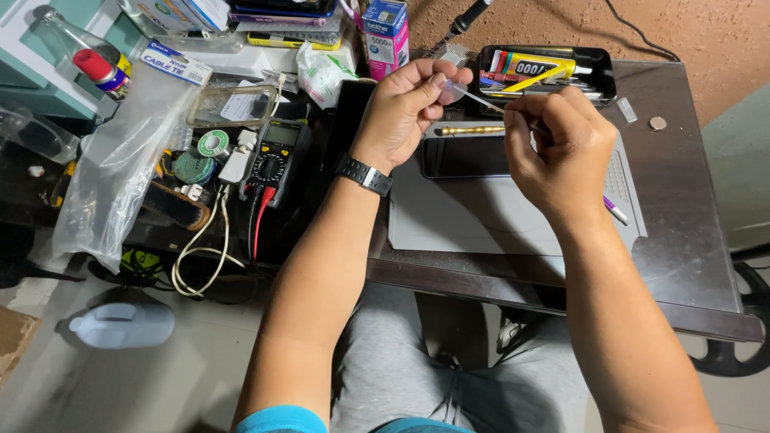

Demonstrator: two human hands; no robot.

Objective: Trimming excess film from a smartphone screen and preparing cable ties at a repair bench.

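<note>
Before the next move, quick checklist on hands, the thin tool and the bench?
1. Left hand pinches a small clear piece at its fingertips: ok.
2. Right hand has a closed grip on a thin tool, tip at the clear piece: ok.
3. Dark phone lies flat on the grey mat under the hands: ok.
4. Brass-coloured tool rests on the phone's top edge; may roll: not ok.
5. Whether tip and clear piece touch: cannot tell.

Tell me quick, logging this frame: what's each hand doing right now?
Left hand: closed, pinching a small clear round piece at its fingertips.
Right hand: closed around a thin tool whose tip meets that piece.
</note>
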